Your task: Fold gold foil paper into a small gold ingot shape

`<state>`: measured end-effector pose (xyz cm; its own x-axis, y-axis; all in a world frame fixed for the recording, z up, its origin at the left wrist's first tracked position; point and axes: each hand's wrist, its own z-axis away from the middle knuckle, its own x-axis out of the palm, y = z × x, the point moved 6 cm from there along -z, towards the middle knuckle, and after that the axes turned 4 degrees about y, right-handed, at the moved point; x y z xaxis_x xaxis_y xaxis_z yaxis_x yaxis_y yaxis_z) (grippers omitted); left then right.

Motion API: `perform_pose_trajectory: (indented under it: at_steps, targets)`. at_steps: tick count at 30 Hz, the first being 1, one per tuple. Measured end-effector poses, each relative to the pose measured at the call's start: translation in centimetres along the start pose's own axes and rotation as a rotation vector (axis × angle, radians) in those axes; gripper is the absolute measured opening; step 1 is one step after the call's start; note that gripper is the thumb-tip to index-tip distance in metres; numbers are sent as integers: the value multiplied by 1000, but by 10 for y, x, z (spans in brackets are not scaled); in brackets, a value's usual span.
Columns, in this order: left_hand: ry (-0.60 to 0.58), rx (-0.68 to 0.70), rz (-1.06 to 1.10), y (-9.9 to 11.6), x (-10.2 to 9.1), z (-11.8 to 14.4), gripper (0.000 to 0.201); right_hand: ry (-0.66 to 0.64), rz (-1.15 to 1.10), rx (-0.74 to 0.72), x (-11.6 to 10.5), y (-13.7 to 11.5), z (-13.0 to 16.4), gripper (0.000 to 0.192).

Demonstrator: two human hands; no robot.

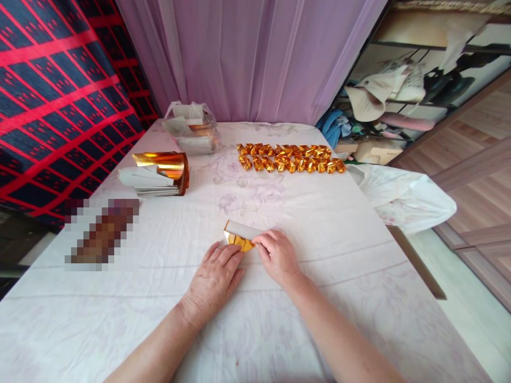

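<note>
A small sheet of gold foil paper (239,236), white on its back and partly folded, lies on the white tablecloth (319,223) near the table's middle. My left hand (215,276) rests flat with its fingertips on the paper's near gold edge. My right hand (275,256) pinches the paper's right end between thumb and fingers. Two rows of several folded gold pieces (289,158) lie farther back on the cloth.
A stack of gold foil sheets (159,174) sits at the left, its top sheet curled. A plastic bag of more sheets (194,130) stands at the back by the purple curtain (255,53). A white plastic bag (403,197) hangs over the right edge. A blurred patch lies at the left.
</note>
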<state>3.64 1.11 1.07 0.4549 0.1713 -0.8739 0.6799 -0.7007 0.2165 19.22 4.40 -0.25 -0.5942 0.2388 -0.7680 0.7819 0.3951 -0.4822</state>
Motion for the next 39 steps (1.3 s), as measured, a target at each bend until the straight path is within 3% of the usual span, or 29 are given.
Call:
perform_pose_trajectory:
  at_steps: [11, 18, 24, 39]
  targets:
    - [110, -84, 20, -32, -12, -4, 24, -12, 46, -21, 2, -1, 1, 20]
    - [-43, -85, -80, -52, -5, -9, 32, -1, 26, -35, -1, -3, 1, 15]
    - [-106, -78, -45, -55, -3, -18, 32, -17, 8, -38, -2, -4, 2, 15]
    - [-21, -61, 24, -40, -7, -11, 26, -106, -40, -44, -13, -1, 4, 20]
